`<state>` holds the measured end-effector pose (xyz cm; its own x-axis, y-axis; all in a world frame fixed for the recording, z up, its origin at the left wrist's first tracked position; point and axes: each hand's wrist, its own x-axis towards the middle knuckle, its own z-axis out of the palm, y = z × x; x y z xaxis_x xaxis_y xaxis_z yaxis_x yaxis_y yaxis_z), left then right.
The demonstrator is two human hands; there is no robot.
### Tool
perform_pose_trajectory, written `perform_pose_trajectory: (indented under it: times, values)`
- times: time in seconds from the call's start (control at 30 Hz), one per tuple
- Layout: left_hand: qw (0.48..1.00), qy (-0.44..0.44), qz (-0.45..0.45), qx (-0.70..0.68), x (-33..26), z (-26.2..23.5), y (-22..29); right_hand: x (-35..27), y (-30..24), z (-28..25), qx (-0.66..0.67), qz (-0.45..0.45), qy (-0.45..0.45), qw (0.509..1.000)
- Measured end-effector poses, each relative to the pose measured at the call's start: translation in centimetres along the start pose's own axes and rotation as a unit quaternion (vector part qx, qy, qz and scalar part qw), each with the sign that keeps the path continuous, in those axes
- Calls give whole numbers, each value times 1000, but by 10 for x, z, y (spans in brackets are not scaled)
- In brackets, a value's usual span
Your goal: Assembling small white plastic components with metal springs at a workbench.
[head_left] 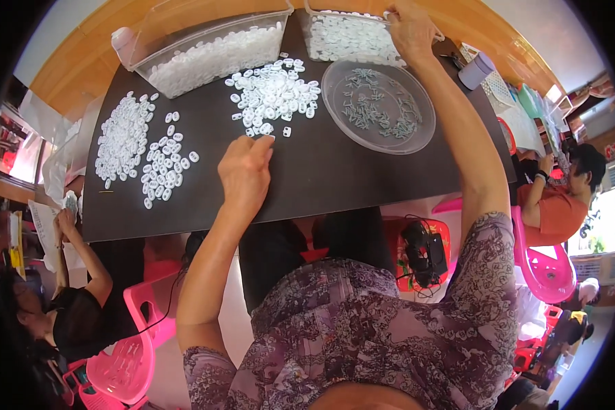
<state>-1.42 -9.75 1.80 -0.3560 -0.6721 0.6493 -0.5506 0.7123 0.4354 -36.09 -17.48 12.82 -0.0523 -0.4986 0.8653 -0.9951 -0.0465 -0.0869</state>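
My left hand (pixel 244 169) rests on the dark table with its fingers curled together, just in front of a heap of small white oval pieces (pixel 277 92) with two holes. Something whitish shows at its fingertips, too small to name. My right arm reaches far out, and the right hand (pixel 413 35) is at the right end of a see-through plastic bin (pixel 312 51) filled with white pieces. Its fingers are bent together over the rim, and what they hold, if anything, is hidden. Near that forearm, a round see-through tray (pixel 335 117) carries many small grey screws (pixel 365 113).
A second bin (pixel 178 58) of white pieces stands at the back left. Two more piles, a larger one (pixel 123 140) and a smaller one (pixel 164 167), lie on the left. A lidded purple-grey container (pixel 476 71) stands at the right edge. Other people sit on both sides.
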Motion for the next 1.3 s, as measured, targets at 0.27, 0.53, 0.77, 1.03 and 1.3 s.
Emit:
perform_pose_trajectory:
  times: [0.27, 0.53, 0.77, 1.03, 1.3]
  values:
    - [988, -55, 67, 129, 24, 37, 8, -20, -23, -1, -31, -51, -12, 998]
    - [951, -182, 114, 221, 43, 39, 26, -67, -72, -48, 135, -52, -48, 988]
    - [943, -189, 115, 247, 26, 37, 24, -111, -48, -59, 145, -16, -183, 972]
    - [986, -105, 48, 121, 16, 29, 17, -131, -49, -38, 162, -14, -325, 932]
    - [947, -93, -171, -256, -19, -5, 38, -130, -56, -22, 107, -50, -279, 953]
